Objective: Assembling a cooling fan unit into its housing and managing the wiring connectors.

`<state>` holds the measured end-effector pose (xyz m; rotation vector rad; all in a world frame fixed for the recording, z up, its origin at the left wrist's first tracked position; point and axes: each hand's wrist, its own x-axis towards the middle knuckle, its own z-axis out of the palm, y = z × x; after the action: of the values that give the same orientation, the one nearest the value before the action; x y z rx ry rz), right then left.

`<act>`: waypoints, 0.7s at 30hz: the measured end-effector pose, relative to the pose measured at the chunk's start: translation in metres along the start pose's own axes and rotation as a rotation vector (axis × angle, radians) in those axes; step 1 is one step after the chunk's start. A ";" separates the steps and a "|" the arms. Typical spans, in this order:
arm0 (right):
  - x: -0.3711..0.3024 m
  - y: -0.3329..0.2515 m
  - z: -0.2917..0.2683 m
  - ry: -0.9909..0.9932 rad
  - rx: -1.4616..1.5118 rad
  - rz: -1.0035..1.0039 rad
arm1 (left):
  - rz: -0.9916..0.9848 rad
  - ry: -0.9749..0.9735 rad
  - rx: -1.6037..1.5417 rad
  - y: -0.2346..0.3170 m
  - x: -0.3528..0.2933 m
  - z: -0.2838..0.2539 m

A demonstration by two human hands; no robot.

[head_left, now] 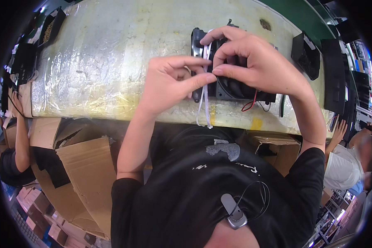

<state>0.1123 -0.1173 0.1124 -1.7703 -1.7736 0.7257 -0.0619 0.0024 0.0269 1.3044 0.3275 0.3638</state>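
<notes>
Left hand (175,82) and right hand (252,62), fingers pinched together on a white cable tie (204,89) over a black fan (231,87); a loose pinch could let it slip.

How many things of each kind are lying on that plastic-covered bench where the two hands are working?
Black fan, under both hands: 1
White cable ties, pinched by the left hand and right hand: 2
Black open-front parts bins along the bench's far edge: 2
Total: 5
</notes>
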 end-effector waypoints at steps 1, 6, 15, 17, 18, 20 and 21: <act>-0.001 -0.001 0.000 0.003 -0.004 -0.005 | 0.007 0.001 0.003 -0.001 0.001 -0.001; -0.009 -0.001 0.002 -0.034 0.153 0.007 | 0.298 -0.048 0.222 -0.003 0.006 -0.003; -0.030 0.012 0.014 0.080 0.379 -0.114 | 0.290 -0.095 0.455 0.001 0.020 -0.006; -0.045 0.009 0.015 0.241 0.309 -0.075 | 0.333 -0.131 0.466 -0.002 0.018 -0.003; -0.056 0.010 0.016 0.422 0.172 -0.164 | 0.288 -0.090 0.430 0.001 0.012 -0.001; -0.093 0.017 0.010 0.652 0.110 -0.066 | 0.236 -0.057 0.394 -0.001 0.012 0.003; -0.116 0.028 0.009 0.756 0.063 0.007 | 0.263 -0.050 0.398 -0.002 0.010 0.005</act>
<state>0.1267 -0.2336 0.0867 -1.6918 -1.2098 0.0695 -0.0510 0.0022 0.0254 1.7522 0.1898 0.5039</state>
